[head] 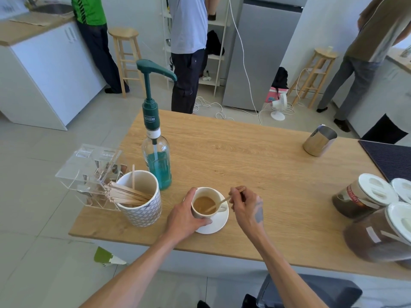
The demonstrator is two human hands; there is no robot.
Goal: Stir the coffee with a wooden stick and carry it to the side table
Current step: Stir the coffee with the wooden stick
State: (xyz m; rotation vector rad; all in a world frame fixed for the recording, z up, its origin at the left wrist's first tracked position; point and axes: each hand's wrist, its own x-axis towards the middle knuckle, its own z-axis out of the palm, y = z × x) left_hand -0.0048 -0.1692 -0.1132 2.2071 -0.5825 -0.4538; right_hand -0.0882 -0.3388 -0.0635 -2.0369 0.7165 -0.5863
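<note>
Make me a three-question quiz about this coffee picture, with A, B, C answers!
1. Where does the white coffee cup stand?
A. on a white saucer
B. on the floor
C. on a stool

2. What colour is the liquid in the clear pump bottle?
A. red
B. blue-green
C. yellow

3. What is the right hand doing?
A. resting flat
B. lifting a jar
C. holding a thin wooden stick in the coffee

Answers: 1 A, saucer shows under the cup. 2 B, teal fills the lower bottle. 3 C, its fingers pinch the stick, tip dipped in.

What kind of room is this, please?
Probably a shared office kitchen or break room: a wooden counter with a coffee cup, jars of ground coffee, and a grey fridge behind.
</note>
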